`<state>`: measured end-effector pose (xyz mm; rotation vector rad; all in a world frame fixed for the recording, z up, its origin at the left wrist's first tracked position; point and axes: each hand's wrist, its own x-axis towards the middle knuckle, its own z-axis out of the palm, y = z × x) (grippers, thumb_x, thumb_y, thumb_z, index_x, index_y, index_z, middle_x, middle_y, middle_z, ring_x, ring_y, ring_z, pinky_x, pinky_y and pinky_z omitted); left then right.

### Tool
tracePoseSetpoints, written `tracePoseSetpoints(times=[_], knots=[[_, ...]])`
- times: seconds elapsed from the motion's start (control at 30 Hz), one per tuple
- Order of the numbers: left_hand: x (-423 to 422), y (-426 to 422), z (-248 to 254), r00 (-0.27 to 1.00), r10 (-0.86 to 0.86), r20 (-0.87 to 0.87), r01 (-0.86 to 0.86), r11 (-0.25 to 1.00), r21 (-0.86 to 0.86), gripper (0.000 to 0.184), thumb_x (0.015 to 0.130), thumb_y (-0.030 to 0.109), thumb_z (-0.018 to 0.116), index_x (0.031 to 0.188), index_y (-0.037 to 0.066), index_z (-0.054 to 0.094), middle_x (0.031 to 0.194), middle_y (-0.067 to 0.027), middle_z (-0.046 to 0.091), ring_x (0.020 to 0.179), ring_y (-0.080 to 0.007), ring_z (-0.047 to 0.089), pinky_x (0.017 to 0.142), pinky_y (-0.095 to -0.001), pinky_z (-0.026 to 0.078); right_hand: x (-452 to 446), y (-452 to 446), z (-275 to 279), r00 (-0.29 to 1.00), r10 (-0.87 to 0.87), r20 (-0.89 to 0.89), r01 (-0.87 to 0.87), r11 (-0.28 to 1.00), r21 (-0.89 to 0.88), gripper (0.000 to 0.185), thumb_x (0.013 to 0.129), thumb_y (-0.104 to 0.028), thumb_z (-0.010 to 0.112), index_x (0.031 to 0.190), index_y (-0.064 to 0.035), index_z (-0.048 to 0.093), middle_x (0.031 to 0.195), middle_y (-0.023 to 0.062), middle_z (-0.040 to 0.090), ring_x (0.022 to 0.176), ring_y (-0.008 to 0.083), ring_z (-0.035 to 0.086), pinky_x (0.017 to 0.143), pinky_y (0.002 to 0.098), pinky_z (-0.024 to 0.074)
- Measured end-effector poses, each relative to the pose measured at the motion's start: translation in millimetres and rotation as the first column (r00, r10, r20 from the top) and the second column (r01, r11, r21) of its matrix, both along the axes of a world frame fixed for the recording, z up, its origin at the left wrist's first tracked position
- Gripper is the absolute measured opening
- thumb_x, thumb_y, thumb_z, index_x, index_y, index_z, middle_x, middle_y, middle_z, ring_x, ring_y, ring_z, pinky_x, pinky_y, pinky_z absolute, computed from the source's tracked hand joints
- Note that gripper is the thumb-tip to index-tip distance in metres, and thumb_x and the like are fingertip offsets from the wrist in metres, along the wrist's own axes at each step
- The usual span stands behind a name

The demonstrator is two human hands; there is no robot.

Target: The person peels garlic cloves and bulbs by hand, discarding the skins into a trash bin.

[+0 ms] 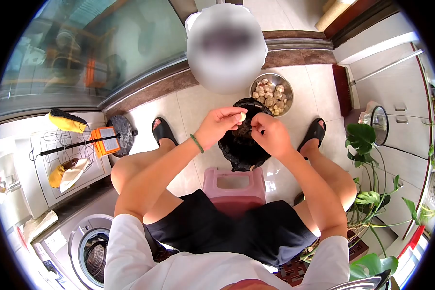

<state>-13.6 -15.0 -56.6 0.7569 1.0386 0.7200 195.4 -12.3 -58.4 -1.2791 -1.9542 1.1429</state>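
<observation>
Between the thumb and fingertips of my left hand (221, 125) is a pale peeled garlic clove (242, 117). My right hand (271, 135) is just beside it, fingers curled into a pinch; whatever they may hold is too small to make out. Both hands are above a bin lined with a black bag (240, 152), which stands on the floor between my feet. Dark scraps inside it are hard to tell apart. Just beyond the bin, a steel bowl (289, 86) carries several whole garlic bulbs (270, 98).
A pink plastic stool (233, 193) is under me. A large, pale round shape (226, 53), blurred, stands ahead. Leafy plants (362, 140) and white cabinets (396, 125) are at right. At left are a washing machine (89, 251), a wire rack (65, 150) and a glass door (130, 43).
</observation>
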Motion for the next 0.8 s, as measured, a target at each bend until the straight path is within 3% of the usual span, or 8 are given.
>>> tracePoseSetpoints(times=[0.1, 0.17, 0.23, 0.27, 0.33, 0.63, 0.73, 0.8], knots=[[2, -3, -5, 0.998, -0.04, -0.048, 0.047, 0.987, 0.155, 0.024, 0.095, 0.011, 0.06, 0.116, 0.001, 0.064, 0.101, -0.0014, 0.067, 0.09, -0.007, 0.06, 0.081, -0.0228, 0.049, 3, -1, -14, 0.998, 0.031, 0.05, -0.036, 0.993, 0.111, 0.014, 0.075, 0.003, 0.063, 0.088, -0.0016, 0.061, 0.081, 0.0117, 0.062, 0.069, 0.0232, 0.064, 0.063, 0.0332, 0.0512], [3, -4, -9, 0.998, -0.057, -0.033, 0.061, 0.985, 0.162, 0.022, 0.094, 0.009, 0.061, 0.114, 0.0, 0.065, 0.1, -0.0018, 0.067, 0.089, -0.0068, 0.06, 0.079, -0.0223, 0.049, 0, -1, -8, 0.998, 0.043, 0.04, -0.049, 0.981, 0.185, 0.014, 0.077, 0.002, 0.063, 0.09, -0.0012, 0.062, 0.081, 0.0113, 0.062, 0.069, 0.0219, 0.065, 0.063, 0.032, 0.0512], [3, -4, -10, 0.997, -0.073, -0.018, 0.075, 0.983, 0.169, 0.02, 0.094, 0.007, 0.061, 0.112, -0.001, 0.065, 0.099, -0.0023, 0.068, 0.087, -0.0066, 0.06, 0.077, -0.0219, 0.048, -4, -2, 2, 0.981, -0.086, -0.175, 0.066, 0.991, -0.114, 0.011, 0.084, 0.0, 0.064, 0.095, 0.0006, 0.063, 0.083, 0.0089, 0.064, 0.07, 0.0152, 0.064, 0.064, 0.0279, 0.051], [3, -4, -10, 0.997, -0.072, -0.013, 0.073, 0.982, 0.172, 0.019, 0.093, 0.007, 0.061, 0.11, -0.002, 0.065, 0.099, -0.0024, 0.068, 0.087, -0.0066, 0.06, 0.077, -0.0219, 0.049, -3, -2, 0, 0.981, -0.085, -0.175, 0.065, 0.991, -0.114, 0.011, 0.084, 0.0, 0.064, 0.095, 0.0006, 0.063, 0.083, 0.0089, 0.064, 0.07, 0.0152, 0.064, 0.064, 0.0279, 0.051], [3, -2, -9, 0.997, -0.071, -0.009, 0.072, 0.982, 0.175, 0.019, 0.093, 0.007, 0.061, 0.109, -0.002, 0.065, 0.099, -0.0025, 0.068, 0.087, -0.0066, 0.06, 0.076, -0.022, 0.049, -2, -1, -7, 0.921, -0.097, -0.376, 0.022, 0.979, -0.201, 0.009, 0.089, -0.001, 0.062, 0.097, 0.0031, 0.063, 0.084, 0.0063, 0.065, 0.073, 0.0091, 0.062, 0.065, 0.0243, 0.0505], [6, -5, -3, 0.996, -0.085, 0.018, 0.081, 0.984, 0.157, 0.019, 0.09, 0.005, 0.065, 0.108, -0.004, 0.065, 0.097, -0.0061, 0.069, 0.089, -0.0104, 0.065, 0.08, -0.024, 0.053, -1, 0, -6, 0.86, -0.118, -0.496, -0.05, 0.949, -0.312, 0.004, 0.09, 0.002, 0.06, 0.093, 0.0038, 0.06, 0.081, 0.004, 0.062, 0.074, 0.0068, 0.06, 0.064, 0.0223, 0.0496], [8, -8, -1, 0.997, -0.072, 0.007, 0.069, 0.981, 0.181, 0.019, 0.09, 0.002, 0.066, 0.107, -0.005, 0.065, 0.097, -0.008, 0.069, 0.09, -0.0122, 0.066, 0.08, -0.0247, 0.054, -2, -3, -2, 0.901, -0.092, -0.423, -0.024, 0.965, -0.261, 0.002, 0.091, 0.001, 0.058, 0.091, 0.0035, 0.059, 0.08, 0.0034, 0.061, 0.072, 0.0068, 0.059, 0.064, 0.0226, 0.0493], [10, -10, 2, 0.996, -0.086, -0.022, 0.089, 0.972, 0.217, 0.023, 0.09, 0.001, 0.065, 0.112, -0.006, 0.064, 0.104, -0.0081, 0.068, 0.097, -0.013, 0.065, 0.087, -0.0246, 0.052, -3, -3, -2, 0.907, -0.105, -0.407, -0.009, 0.963, -0.268, 0.003, 0.091, 0.001, 0.058, 0.09, 0.0033, 0.058, 0.08, 0.0033, 0.06, 0.071, 0.0069, 0.058, 0.063, 0.0226, 0.0491]])
